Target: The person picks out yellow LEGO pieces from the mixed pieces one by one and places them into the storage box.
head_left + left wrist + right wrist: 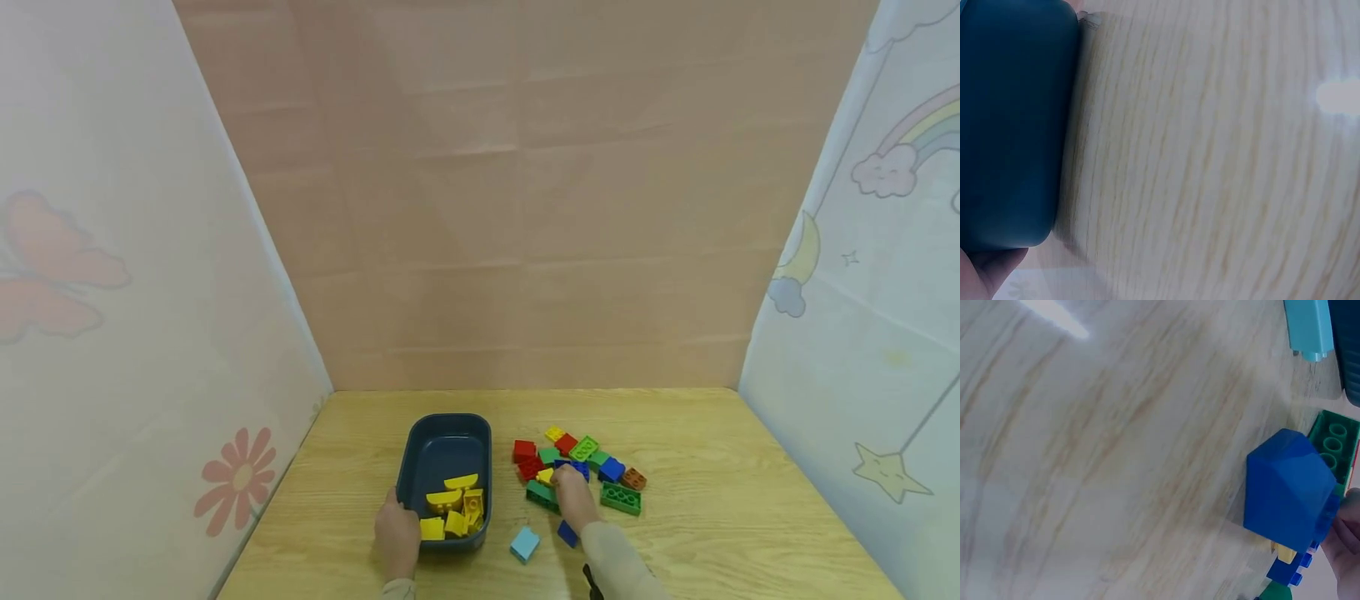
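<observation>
A dark blue bin [444, 427] on the table holds several yellow toy bricks [444, 501] in its near half. My left hand [397, 533] grips the bin's near left side; in the left wrist view, part of the hand [988, 275] curls at the bin's end. My right hand [576, 498] reaches into the pile of mixed bricks, its bent fingertips at a yellow brick [546, 476], which they appear to pinch. The fingers hide part of the contact. A green brick [542, 496] lies just left of that hand. The right wrist view shows a blue angled brick [1288, 494] nearer the wrist.
Between bin and right arm lies a light blue brick [525, 544]. Red bricks [524, 451], a lime brick [584, 448], a brown brick [633, 478] and another green brick [621, 498] surround the right hand. Patterned cloth walls [840, 400] enclose the table [712, 467] at the sides.
</observation>
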Demonstrator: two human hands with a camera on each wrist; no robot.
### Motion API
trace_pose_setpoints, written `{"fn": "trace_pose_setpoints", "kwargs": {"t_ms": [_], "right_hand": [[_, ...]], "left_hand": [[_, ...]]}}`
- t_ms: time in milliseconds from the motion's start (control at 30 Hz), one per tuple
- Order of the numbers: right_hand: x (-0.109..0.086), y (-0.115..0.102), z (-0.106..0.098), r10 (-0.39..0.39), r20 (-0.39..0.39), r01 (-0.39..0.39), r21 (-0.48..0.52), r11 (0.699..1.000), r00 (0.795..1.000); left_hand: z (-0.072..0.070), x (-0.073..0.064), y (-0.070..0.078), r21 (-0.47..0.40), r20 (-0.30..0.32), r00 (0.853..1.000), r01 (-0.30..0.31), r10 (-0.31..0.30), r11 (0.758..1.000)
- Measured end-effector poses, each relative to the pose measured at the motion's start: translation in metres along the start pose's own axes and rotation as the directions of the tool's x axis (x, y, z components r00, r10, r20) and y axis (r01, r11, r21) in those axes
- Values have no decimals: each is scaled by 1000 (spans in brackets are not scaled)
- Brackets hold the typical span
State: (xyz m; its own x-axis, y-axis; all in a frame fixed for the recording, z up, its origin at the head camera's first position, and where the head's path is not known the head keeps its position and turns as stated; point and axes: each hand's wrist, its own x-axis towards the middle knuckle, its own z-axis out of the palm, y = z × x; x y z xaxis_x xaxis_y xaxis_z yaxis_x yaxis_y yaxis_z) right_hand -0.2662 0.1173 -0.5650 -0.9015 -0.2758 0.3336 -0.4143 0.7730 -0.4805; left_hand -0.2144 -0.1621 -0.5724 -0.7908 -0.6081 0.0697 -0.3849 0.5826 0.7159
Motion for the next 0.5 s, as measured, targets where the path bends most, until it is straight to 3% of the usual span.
{"fn": "trace_pose_setpoints", "kwargs": {"t_ms": [300, 500], "right_hand": [[0, 3, -3, 4, -16, -3, 28, 1000, 1000], [-2, 3, -2, 14, -10, -14, 42, 999, 1000]], "left_hand": [[0, 2, 1, 13, 17, 999, 29, -29, 999], [-1, 0, 0, -6, 8, 1000, 11, -11, 1000]]}}
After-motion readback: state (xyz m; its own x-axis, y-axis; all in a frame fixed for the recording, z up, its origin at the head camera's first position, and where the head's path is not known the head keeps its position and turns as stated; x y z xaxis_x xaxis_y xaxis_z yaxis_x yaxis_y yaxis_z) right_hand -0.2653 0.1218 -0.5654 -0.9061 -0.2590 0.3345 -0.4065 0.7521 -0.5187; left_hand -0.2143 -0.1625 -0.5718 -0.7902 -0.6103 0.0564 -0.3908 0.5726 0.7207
